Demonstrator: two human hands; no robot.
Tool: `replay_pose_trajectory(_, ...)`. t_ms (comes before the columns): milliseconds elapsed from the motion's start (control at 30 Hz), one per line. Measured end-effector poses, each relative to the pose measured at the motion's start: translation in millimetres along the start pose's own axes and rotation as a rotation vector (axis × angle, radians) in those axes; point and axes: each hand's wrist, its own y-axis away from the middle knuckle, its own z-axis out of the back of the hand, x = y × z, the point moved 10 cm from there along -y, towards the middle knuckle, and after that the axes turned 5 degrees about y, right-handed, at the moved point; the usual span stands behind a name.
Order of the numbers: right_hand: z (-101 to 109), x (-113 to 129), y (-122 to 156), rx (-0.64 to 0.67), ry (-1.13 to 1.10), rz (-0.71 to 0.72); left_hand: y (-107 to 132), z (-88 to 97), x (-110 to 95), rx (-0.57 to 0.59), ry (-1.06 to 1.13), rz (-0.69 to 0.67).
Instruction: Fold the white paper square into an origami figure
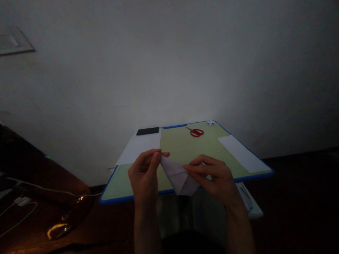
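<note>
A folded piece of white paper (178, 177) with visible creases is held up between my two hands, above the near edge of the table. My left hand (147, 165) pinches its upper left corner between thumb and fingers. On the other side, my right hand (213, 174) grips the paper near its right part, with the fingertips on a fold. The paper narrows to a point at the left hand and widens downward. Part of its right side is hidden behind my right fingers.
The blue-edged green table (180, 143) bears red-handled scissors (196, 132), a white sheet (143, 146) with a dark flat object (147, 131) on it, a paper strip (242, 153) and a white paper cutout (211, 122). A wall stands behind; cables (22, 201) hang at left.
</note>
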Motion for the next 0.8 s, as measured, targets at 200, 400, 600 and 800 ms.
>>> replay_pose_trajectory(200,-0.2,0.6,0.0,0.004,0.033,-0.02,2.0,6.3,-3.0,-0.077,-0.086,-0.041)
replay_pose_trajectory(400,-1.2,3.3,0.6,0.018,0.023,-0.015,6.6,4.6,-15.1,-0.097,-0.068,-0.163)
replay_pose_trajectory(600,-0.1,3.9,0.7,-0.005,0.028,0.004,7.2,1.8,-14.7,-0.109,0.008,-0.212)
replay_pose_trajectory(800,12.2,0.9,-0.3,-0.151,0.067,-0.027,2.5,-16.2,5.0,0.065,-0.202,-0.08)
